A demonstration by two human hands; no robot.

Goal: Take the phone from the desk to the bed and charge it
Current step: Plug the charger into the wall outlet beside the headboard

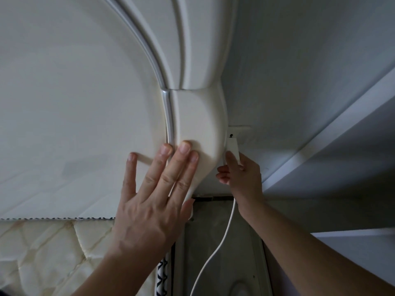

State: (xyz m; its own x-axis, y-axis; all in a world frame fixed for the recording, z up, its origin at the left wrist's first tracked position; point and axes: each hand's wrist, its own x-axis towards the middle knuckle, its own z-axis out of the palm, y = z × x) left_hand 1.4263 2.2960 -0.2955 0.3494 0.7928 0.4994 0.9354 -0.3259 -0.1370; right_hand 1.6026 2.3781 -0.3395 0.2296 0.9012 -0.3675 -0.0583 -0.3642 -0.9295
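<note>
Charger plug at wall socket, phone out of my view.
I see the left hand spread flat against the cream headboard; the right hand pinches the white charger plug beside the wall socket, its cable hanging down.

Home bedroom, cream curved headboard as landmark, quilted mattress directly below it, white wall to its right, wall socket plate just beside its lower right edge
</note>
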